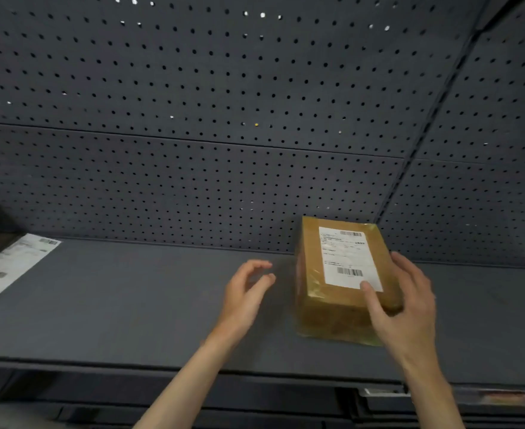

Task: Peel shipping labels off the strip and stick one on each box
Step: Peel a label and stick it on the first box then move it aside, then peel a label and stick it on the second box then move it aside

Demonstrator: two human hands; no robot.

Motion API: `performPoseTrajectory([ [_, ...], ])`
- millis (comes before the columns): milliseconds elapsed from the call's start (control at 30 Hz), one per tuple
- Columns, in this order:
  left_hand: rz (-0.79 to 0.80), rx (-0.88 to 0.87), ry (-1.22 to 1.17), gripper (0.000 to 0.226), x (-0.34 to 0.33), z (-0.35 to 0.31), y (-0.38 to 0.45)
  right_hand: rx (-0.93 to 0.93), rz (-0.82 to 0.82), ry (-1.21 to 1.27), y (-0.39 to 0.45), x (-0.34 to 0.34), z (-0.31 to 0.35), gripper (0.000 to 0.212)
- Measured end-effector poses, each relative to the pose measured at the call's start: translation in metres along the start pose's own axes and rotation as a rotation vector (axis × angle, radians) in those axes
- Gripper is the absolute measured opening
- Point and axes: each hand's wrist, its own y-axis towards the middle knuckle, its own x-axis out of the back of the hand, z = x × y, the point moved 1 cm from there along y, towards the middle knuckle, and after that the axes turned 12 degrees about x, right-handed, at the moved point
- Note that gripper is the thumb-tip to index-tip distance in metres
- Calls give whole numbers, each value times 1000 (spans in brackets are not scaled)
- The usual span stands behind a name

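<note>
Now the right hand [405, 308] grips a brown cardboard box [332, 311] on the dark shelf [131, 305], thumb pressing the white shipping label [346, 258] stuck on top. Beside it, the left hand [245, 294] hovers, fingers loosely curled, holding nothing. Far left lies the label strip [10, 264].

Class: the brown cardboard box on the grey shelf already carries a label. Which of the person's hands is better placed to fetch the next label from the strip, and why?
The left hand. It hovers empty, nearer the white label strip at the shelf's left end, while the right hand grips the brown cardboard box.
</note>
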Motion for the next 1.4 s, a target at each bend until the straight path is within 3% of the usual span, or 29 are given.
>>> performPoseTrajectory([
  [233,-144,-261,883,46,149,11,1,362,204,-249,-2,-79,97,53],
  [433,-264,-315,1153,56,297,37,9,438,336,-264,-28,-186,187,53],
  [700,-255,-343,1286,46,489,71,20,370,430,-270,-67,-316,325,53],
  [900,-226,-330,1242,45,574,90,8,368,585,-176,-90,-390,416,52],
  [1133,-129,-262,1231,36,597,116,-10,395,840,24,-109,-450,487,72],
  [1400,-105,-282,1275,36,589,117,-14,372,949,28,-102,-452,476,79],
])
